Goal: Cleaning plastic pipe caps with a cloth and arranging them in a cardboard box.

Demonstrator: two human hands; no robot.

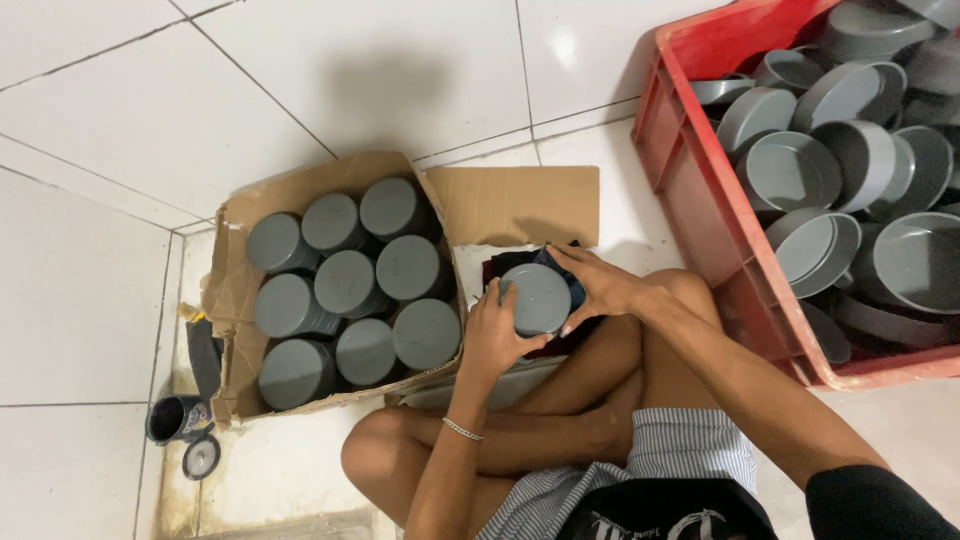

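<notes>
I sit cross-legged on a white tiled floor. Both hands hold a round grey cap (537, 297) over a dark cloth (520, 262) in front of my knees. My left hand (492, 335) grips its left edge, and my right hand (600, 283) wraps its top and right edge. To the left, an open cardboard box (235, 300) holds several stacks of the same grey caps (348, 282), packed upright in rows.
A red plastic crate (700, 190) at the right is full of loose grey caps (795, 170). A small dark can (176, 418) and its round lid (201, 457) lie on the floor beside the box's near left corner. The box's flap (515, 205) lies flat behind my hands.
</notes>
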